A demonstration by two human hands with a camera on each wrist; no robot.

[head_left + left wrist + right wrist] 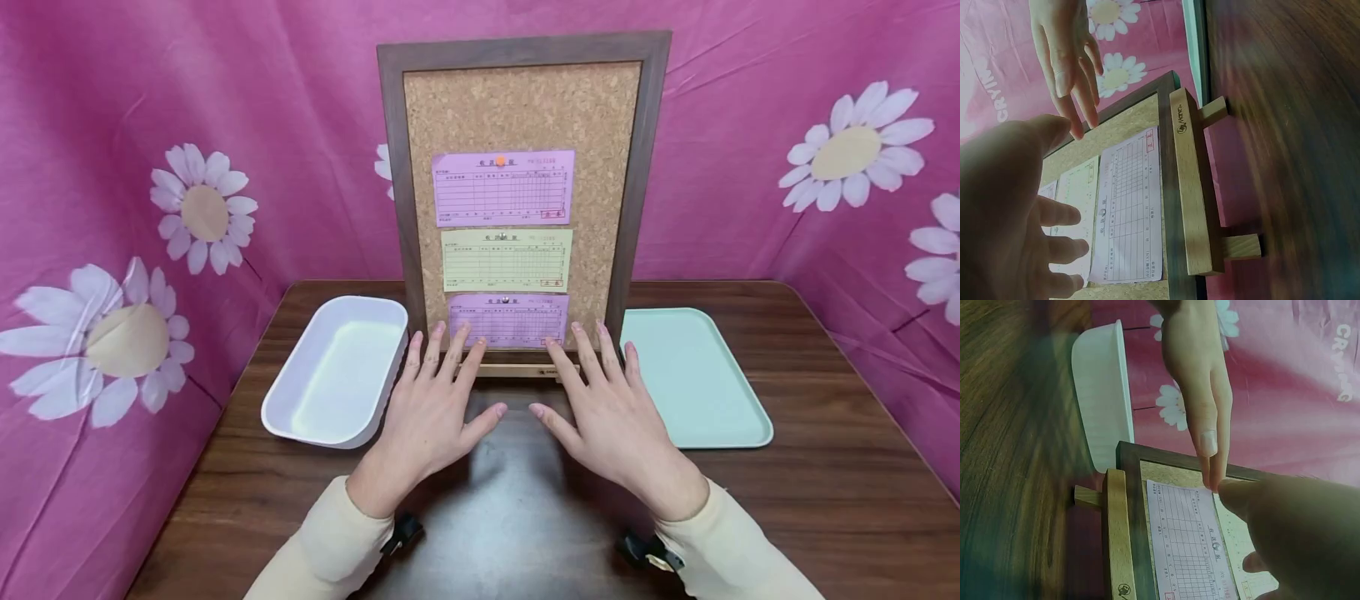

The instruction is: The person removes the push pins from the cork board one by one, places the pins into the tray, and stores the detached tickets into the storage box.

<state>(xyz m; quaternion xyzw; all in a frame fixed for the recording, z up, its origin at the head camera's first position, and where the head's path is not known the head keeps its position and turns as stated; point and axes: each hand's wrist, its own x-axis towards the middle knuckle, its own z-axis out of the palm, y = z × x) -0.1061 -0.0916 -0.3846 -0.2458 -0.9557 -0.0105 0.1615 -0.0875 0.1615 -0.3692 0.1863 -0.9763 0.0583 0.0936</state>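
Note:
A framed cork board point(525, 104) stands upright on a small wooden easel point(1192, 187). Three printed slips are pinned down its middle: a purple slip point(504, 196) under an orange pushpin point(500, 161), a yellow slip point(506, 265) below it, and another purple slip point(510, 315) lowest, the lower two with metallic pins. My left hand point(427, 421) and right hand point(611, 421) are held palm down before the board, fingers spread and straight, holding nothing. In the head view their fingertips overlap the lowest slip and the frame's lower edge.
To the left of the board sits a deep white tray point(277, 408). A flat mint-green tray point(697, 379) lies to the right, partly behind the right hand. Both are on a dark wooden table point(825, 500), with a pink flowered cloth point(315, 125) hanging around it.

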